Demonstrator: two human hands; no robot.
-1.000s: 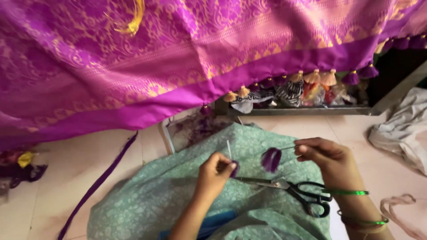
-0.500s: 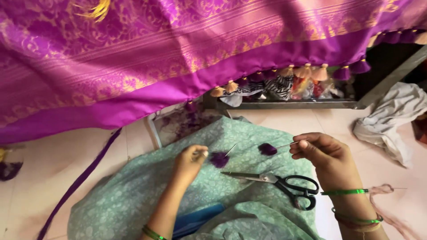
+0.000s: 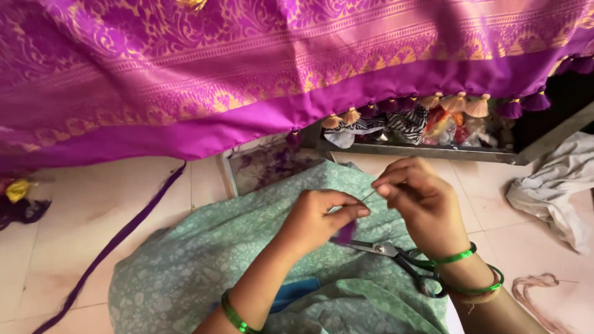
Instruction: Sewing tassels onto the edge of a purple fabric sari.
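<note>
Your left hand [image 3: 322, 216] pinches a small purple tuft [image 3: 346, 232], soft and fuzzy, hanging just below the fingertips. Your right hand [image 3: 424, 201] is clenched on a thin thread [image 3: 369, 195], hard to see, running between both hands. Both sit over your lap: green printed cloth [image 3: 204, 272], matte and rumpled. Black-handled steel scissors [image 3: 402, 260] lie on it under your right wrist. Bare tile floor [image 3: 80, 210] open to your left. Farther out, a glossy purple sari [image 3: 216, 80] with gold weave hangs overhead, its tasselled hem [image 3: 458, 102] well apart from your hands.
</note>
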